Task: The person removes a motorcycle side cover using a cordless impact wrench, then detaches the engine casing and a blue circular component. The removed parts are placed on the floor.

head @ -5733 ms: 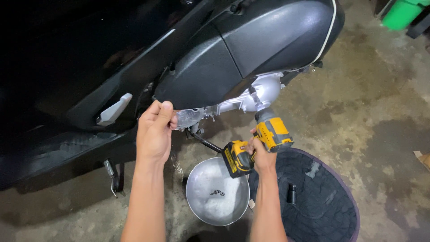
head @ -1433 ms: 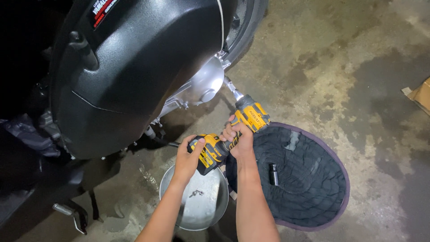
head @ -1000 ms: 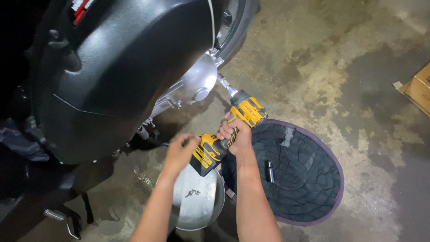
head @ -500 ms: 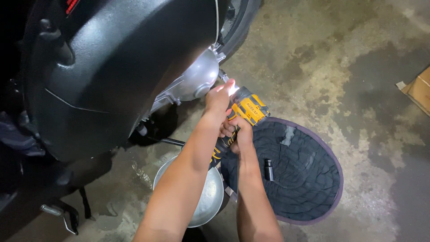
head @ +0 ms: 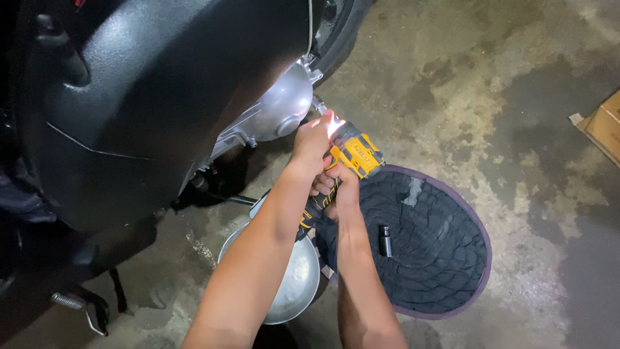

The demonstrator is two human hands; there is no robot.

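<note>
I look down at a black scooter (head: 161, 103) with a silver engine cover (head: 284, 103). My right hand (head: 339, 194) grips the handle of a yellow and black cordless impact driver (head: 355, 152), whose nose points at the engine cover. My left hand (head: 313, 139) reaches over the front of the driver, fingers at its lit tip near the cover. The driver's work light glares on my fingers, so the bit is hidden.
A round metal bowl (head: 290, 284) sits on the stained concrete floor under my arms. To its right lies a dark round quilted mat (head: 439, 252) with a small black socket (head: 385, 240) on it. A cardboard box (head: 604, 126) is at the right edge. The scooter stand (head: 84, 307) is lower left.
My left hand left the driver's battery base and moved up to the tool's nose at the engine cover. The driver has stayed near the cover, and its light shines on my fingers.
</note>
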